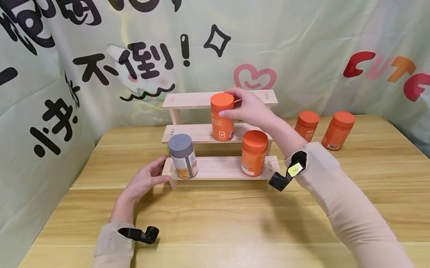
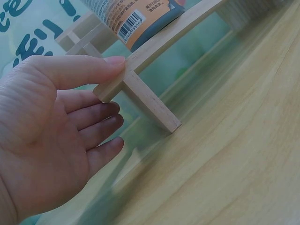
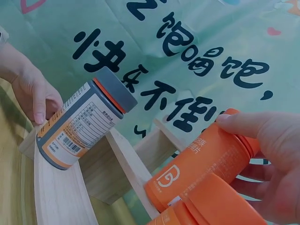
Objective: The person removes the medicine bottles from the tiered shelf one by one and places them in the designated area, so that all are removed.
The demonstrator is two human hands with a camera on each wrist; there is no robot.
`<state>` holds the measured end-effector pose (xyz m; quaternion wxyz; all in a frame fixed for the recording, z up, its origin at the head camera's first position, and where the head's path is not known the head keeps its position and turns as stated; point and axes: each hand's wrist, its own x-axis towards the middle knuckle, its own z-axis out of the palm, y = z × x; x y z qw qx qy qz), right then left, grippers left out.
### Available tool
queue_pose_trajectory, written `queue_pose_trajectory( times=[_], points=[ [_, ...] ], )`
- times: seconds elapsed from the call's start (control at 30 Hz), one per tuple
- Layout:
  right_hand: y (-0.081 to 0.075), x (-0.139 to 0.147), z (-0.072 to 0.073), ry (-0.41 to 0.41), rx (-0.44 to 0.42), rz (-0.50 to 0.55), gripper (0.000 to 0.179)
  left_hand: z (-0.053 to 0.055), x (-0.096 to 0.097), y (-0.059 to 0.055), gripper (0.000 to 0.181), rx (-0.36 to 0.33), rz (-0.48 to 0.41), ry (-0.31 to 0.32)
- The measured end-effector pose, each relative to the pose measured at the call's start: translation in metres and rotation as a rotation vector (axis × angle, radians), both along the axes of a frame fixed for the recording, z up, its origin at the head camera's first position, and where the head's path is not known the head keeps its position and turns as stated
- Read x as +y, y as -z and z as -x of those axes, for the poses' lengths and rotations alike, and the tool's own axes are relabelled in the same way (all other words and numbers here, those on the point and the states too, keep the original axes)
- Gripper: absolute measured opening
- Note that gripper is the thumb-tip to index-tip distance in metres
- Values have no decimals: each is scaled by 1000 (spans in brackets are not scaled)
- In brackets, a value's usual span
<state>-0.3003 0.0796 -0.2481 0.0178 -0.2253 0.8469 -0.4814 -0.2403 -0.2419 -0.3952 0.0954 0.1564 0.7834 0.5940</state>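
Observation:
My right hand (image 1: 251, 109) grips an orange supplement bottle (image 1: 222, 117), thumb on the near side and fingers round the back, just below the cap. The bottle stands upright at the middle step of a three-step wooden display rack (image 1: 219, 166). At the rack's lower left end, my left hand (image 2: 51, 122) pinches the step board (image 2: 161, 44), thumb on top and index finger underneath. Beside that hand a grey-capped bottle (image 1: 183, 157) stands on the lowest step. On the same step's right end is a second orange bottle (image 1: 253, 156), partly overlapping the held one in the right wrist view.
Two more orange bottles (image 1: 307, 125) stand on the wooden table (image 1: 220, 237) right of the rack, one partly behind my right forearm. A printed cloth backdrop (image 1: 297, 19) hangs close behind and along the left side. Each wrist carries a small black camera (image 1: 143, 235).

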Motion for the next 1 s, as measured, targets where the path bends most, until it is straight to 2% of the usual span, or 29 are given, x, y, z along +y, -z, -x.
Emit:
queue_pose_trajectory(
  times=[0.53,1.0],
  points=[
    [-2,9,-2,54,18,-19,55,1,3,0,75,0,4,3],
    [-6,56,-5,128,63,-60,59,1,1,0,75,7,8,9]
  ],
)
